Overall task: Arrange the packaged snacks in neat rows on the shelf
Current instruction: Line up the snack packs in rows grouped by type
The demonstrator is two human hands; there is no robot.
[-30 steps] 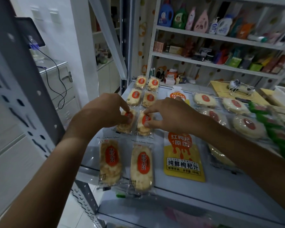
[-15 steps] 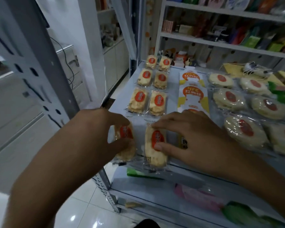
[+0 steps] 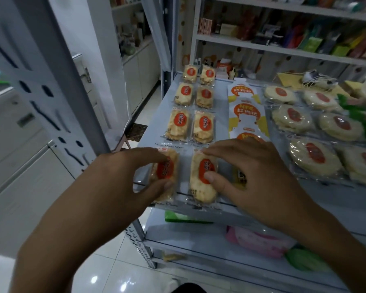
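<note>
Lying flat at the front edge of the grey shelf point(image 3: 317, 199), the two nearest cracker packs have their long axes running front to back, away from you, parallel to each other with a narrow gap between them. Your left hand point(image 3: 114, 182) pinches the left front pack point(image 3: 166, 172): forefinger curled over its far end, thumb pressed at its near part, so the fingers are bent around it rather than spread. Your right hand point(image 3: 251, 174) has its fingers fanned out and only slightly bent; the forefinger reaches the far end of the right front pack point(image 3: 201, 178) and the thumb presses on its red oval label, holding it down against the shelf. Beyond them, three more pairs of the same packs point(image 3: 189, 123) continue the two columns toward the back, all pointing the same way. Just right of those columns you have a line of yellow-and-white pouches point(image 3: 248, 115), overlapping one another, and your right hand covers the nearest one. Farther right, round rice cake packs point(image 3: 292, 119) lie in two columns. A lower shelf point(image 3: 199, 244) below holds pink and green packets.
</note>
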